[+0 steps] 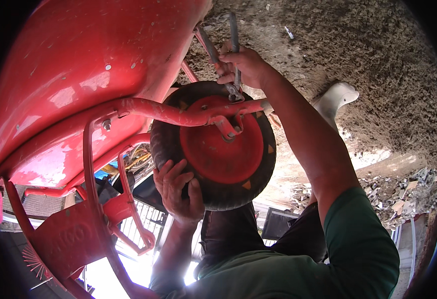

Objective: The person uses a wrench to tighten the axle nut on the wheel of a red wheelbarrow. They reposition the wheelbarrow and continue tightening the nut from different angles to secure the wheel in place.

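Observation:
A wheelbarrow wheel (218, 159) with a red hub and a dark, dirty tyre sits in the middle, held in the red tube frame (178, 113). My left hand (180, 192) grips the tyre's lower left edge, fingers curled against the rubber and thumb apart. Above the wheel, my right hand (243, 65) is closed round the grey handles of a pair of pliers (235, 30). The pliers' jaws sit at the frame tube over the top of the wheel, by the axle bracket (227, 127). What exactly they grip is too small to make out.
The wheelbarrow's glossy red tray (88, 60) fills the upper left. Its red legs and brace plate (69, 239) stand at the lower left. Rough brown ground (368, 50) lies right, with a white boot-shaped object (338, 97) and a heap of broken scraps (403, 194).

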A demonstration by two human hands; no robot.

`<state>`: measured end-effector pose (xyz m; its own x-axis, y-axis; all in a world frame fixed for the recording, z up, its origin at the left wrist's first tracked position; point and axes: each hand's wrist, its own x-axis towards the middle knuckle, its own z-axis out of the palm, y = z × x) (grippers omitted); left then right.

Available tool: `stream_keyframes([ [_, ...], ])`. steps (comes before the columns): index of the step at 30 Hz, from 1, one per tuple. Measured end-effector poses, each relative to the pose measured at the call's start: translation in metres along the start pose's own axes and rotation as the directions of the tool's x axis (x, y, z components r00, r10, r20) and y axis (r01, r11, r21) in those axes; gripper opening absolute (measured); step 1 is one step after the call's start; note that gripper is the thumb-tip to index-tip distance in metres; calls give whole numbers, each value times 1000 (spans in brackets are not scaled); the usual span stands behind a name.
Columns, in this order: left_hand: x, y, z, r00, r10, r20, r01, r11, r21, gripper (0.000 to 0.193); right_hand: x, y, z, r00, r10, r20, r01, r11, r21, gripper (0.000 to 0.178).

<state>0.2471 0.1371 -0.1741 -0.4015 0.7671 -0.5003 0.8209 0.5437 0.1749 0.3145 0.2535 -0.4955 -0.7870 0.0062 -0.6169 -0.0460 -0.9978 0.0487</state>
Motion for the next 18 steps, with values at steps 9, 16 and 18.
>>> stream_keyframes([
  [9,1,-5,1,999,-47,-26,45,998,-52,12,-6,-4,17,995,42,-90,-44,999,-30,12],
  [16,12,3,-6,998,-69,-5,68,994,-83,12,-10,-4,18,997,-24,-74,17,995,-100,15],
  [18,19,7,-9,997,-67,-37,61,985,-159,11,-12,-4,21,994,-47,-99,33,990,-139,19],
])
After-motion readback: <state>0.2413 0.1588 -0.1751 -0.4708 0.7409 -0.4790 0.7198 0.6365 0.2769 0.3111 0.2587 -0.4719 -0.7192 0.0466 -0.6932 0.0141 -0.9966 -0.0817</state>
